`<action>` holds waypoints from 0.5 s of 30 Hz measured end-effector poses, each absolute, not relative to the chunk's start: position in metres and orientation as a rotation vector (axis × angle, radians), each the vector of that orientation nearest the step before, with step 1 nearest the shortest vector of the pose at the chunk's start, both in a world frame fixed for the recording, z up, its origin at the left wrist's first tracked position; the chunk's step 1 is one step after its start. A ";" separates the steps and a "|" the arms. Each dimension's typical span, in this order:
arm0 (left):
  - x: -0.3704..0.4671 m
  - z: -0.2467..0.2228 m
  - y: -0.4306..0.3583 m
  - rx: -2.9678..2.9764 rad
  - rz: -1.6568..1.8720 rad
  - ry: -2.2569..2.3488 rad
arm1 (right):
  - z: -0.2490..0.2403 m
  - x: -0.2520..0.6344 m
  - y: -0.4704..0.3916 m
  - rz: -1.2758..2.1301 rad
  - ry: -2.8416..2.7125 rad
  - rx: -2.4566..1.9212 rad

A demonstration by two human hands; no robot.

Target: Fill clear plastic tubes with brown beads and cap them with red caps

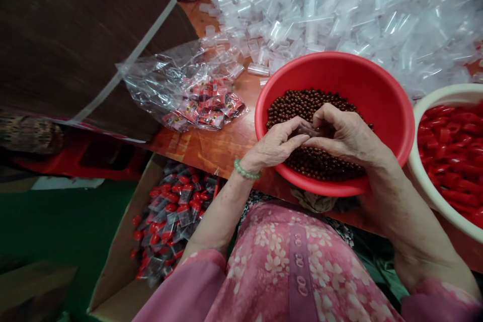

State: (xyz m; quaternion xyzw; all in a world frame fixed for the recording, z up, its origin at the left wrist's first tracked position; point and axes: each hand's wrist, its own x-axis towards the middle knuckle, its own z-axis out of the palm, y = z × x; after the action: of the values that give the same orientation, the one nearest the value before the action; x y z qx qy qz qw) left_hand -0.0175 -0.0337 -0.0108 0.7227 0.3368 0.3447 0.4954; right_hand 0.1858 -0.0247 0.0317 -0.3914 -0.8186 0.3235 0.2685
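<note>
Over a red bowl (385,105) of small brown balls (302,103), my two hands meet with their fingertips close together. My left hand (277,143), with a green bead bracelet (247,170) at its wrist, pinches a small, dark-looking see-through plastic piece (307,130). From the other side my right hand (349,136) curls its fingers and thumb about the same piece. Fingers cover most of it, so its full shape and contents are hidden.
Loose clear plastic cases (320,5) are heaped at the back. A clear bag of red printed packets (211,105) lies left on the wooden table (204,146). At right stands a white basin (418,181) of red caps (453,161). A cardboard box (116,261) holds red-capped cases (169,216).
</note>
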 end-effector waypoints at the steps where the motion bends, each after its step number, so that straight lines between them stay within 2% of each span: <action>1: -0.018 -0.011 -0.033 1.742 0.842 0.811 | 0.033 0.186 -0.025 0.871 -2.196 -1.079; 10: -0.020 -0.013 -0.034 1.481 0.888 0.724 | 0.035 0.197 -0.027 0.847 -2.079 -1.180; 15: -0.022 -0.012 -0.034 1.232 0.915 0.619 | 0.051 0.216 -0.033 0.686 -2.141 -1.306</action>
State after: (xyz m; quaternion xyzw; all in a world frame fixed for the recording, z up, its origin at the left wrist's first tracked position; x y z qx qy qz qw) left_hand -0.0224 -0.0339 -0.0123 0.5479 0.2752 0.4073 0.6769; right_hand 0.2158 -0.0328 0.0513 -0.4841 -0.7933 0.2542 0.2676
